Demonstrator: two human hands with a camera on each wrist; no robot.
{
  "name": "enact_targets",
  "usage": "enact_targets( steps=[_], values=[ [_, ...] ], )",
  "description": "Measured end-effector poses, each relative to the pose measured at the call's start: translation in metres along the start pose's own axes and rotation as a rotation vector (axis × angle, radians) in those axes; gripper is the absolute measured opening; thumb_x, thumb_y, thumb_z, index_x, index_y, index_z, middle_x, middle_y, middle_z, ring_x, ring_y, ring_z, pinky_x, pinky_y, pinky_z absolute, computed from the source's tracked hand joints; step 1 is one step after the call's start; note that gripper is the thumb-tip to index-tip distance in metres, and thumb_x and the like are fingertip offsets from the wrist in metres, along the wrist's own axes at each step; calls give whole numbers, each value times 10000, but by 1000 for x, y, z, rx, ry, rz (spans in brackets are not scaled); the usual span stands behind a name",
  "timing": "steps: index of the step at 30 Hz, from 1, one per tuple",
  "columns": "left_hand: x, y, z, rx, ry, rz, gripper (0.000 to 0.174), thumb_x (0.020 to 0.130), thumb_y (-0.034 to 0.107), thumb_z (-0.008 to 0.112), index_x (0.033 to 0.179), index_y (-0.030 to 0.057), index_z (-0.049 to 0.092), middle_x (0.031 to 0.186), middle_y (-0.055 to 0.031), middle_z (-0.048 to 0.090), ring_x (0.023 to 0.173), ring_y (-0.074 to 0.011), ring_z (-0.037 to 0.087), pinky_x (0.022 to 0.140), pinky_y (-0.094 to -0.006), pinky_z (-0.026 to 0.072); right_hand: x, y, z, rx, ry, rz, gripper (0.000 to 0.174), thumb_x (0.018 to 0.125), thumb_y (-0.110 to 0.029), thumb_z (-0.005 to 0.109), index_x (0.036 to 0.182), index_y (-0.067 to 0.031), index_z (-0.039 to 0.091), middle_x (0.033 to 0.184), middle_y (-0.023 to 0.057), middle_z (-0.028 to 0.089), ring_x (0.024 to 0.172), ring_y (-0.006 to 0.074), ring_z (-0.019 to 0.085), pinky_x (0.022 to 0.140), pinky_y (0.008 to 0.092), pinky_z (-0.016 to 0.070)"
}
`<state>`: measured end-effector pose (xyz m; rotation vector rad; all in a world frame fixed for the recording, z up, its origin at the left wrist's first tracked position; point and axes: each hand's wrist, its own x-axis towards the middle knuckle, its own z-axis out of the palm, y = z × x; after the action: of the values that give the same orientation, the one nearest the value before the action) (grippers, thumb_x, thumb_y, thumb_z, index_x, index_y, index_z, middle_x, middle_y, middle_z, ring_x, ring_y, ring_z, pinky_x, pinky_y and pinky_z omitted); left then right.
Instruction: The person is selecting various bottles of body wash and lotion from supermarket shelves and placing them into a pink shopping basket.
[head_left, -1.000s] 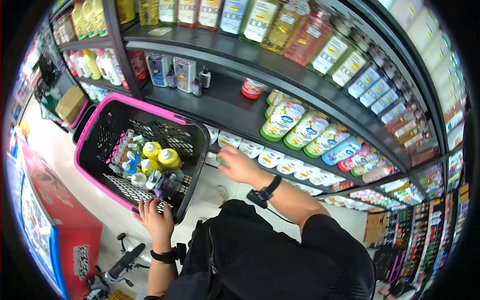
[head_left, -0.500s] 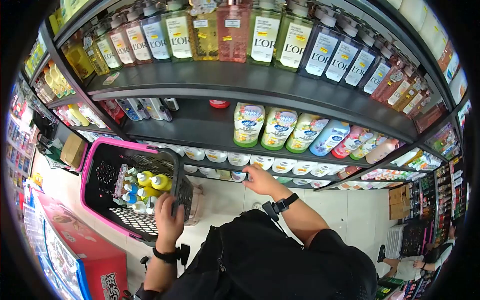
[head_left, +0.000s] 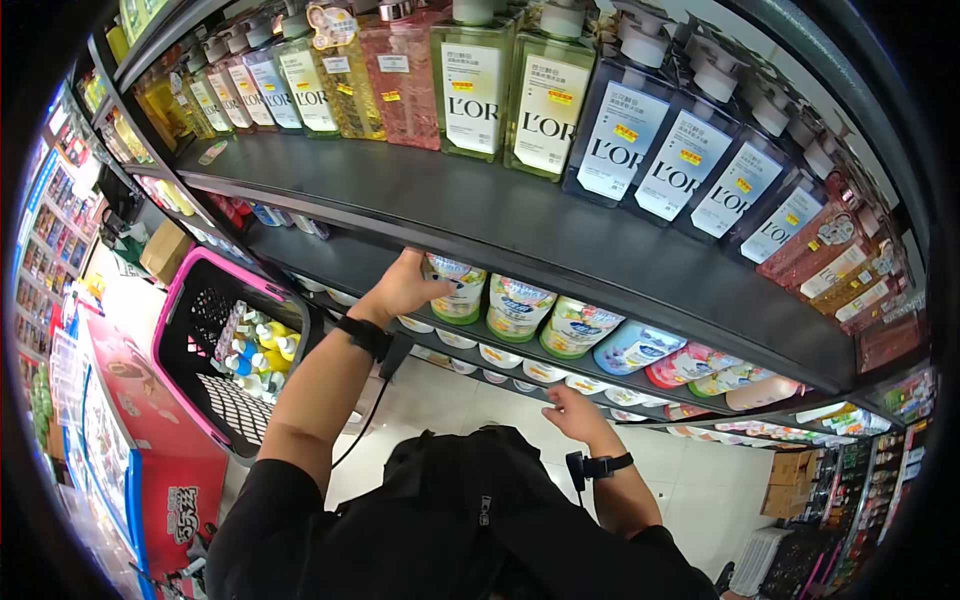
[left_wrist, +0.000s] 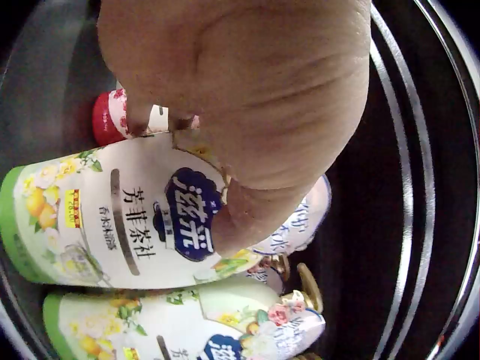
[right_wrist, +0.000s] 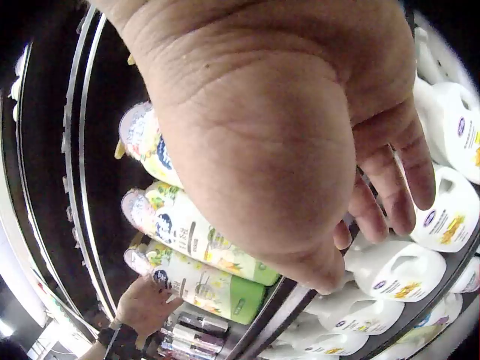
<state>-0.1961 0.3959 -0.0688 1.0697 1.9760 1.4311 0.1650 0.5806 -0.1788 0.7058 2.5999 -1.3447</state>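
My left hand [head_left: 402, 290] grips the leftmost body wash bottle [left_wrist: 142, 247] on the middle shelf. In the left wrist view the thumb lies across the blue label on its front, and the other fingers reach behind it, partly hidden. This bottle is white with a green base and printed flowers; a matching bottle [head_left: 520, 308] stands right beside it. My right hand [head_left: 575, 415] hangs with loosely extended fingers in front of the lower shelf. Below and beyond those fingers, in the right wrist view, are white jugs [right_wrist: 401, 270] with handles.
A black shopping basket with a pink rim [head_left: 172, 330] holds several yellow and blue-capped bottles at left. Pump bottles [head_left: 470, 95] line the upper shelf [head_left: 480, 195], whose front edge overhangs the middle shelf. A red freezer [head_left: 185, 490] stands behind the basket.
My left hand has left the basket and moved right and up to the body wash bottle. The right hand has shifted right along the lower shelf. The head view has turned toward the shelves.
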Motion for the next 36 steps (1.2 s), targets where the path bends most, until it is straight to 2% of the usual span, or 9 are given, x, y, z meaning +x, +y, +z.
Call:
enact_targets(
  steps=[2,6,12,15,19,25,30,34,36],
  values=[
    [8,-5,2,-67,-36,-15,556,771,-25,785,1288,23,585,1221,-85,652,1126,-224,598,1014,-384,475,-8,16,-8,-13,-17,34,453,862,-281,736,1207,-19,603,1135,182,684,965,312,688,830,406,552],
    [9,19,-2,42,-86,13,470,740,40,830,1179,16,664,1126,-83,707,1030,-196,632,959,-348,494,-16,32,-12,-8,15,79,466,871,-257,745,1238,-12,597,1135,162,689,903,254,695,813,376,553],
    [4,27,7,11,-67,43,485,738,-7,823,1187,2,641,1144,-92,688,1063,-200,614,990,-357,477,-1,18,-2,33,15,80,458,876,-274,732,1226,-12,595,1135,175,693,938,281,688,826,393,549],
    [1,11,5,10,-30,-16,539,710,11,843,1201,-6,623,1173,-116,669,1088,-211,606,999,-356,470,11,-2,4,44,23,37,451,880,-272,728,1223,-13,592,1143,182,687,952,291,683,831,400,547],
    [-25,25,12,104,217,241,758,656,119,867,1322,17,520,1214,-188,640,1129,-323,632,994,-376,482,33,-33,10,84,28,-58,447,882,-233,731,1235,-4,579,1135,183,674,955,283,676,836,391,546],
    [-64,27,-13,93,132,77,821,659,190,886,1327,-5,451,1181,-195,616,1115,-327,625,980,-384,493,49,-111,10,225,56,-204,428,867,-145,745,1237,-8,578,1070,161,674,966,253,664,842,374,543],
    [-111,43,-44,-35,109,105,841,646,202,906,1327,-11,459,1179,-187,612,1105,-291,626,965,-379,499,68,-187,11,238,86,-430,868,725,-150,877,1439,-15,403,1351,171,549,1205,249,580,1005,371,485],
    [-149,61,-58,-71,119,118,799,646,215,897,1301,19,483,1163,-163,617,1114,-298,629,955,-382,503,87,-232,41,291,-110,-504,985,621,-173,952,1428,-16,409,1364,153,537,1264,258,547,1059,392,457],
    [-166,61,-65,-91,166,84,792,652,216,884,1301,18,476,1172,-170,613,1122,-335,625,954,-394,506,87,-257,55,483,-212,-575,988,653,-142,946,1434,-26,352,1323,121,557,1206,243,593,1025,415,498]
  ],
)
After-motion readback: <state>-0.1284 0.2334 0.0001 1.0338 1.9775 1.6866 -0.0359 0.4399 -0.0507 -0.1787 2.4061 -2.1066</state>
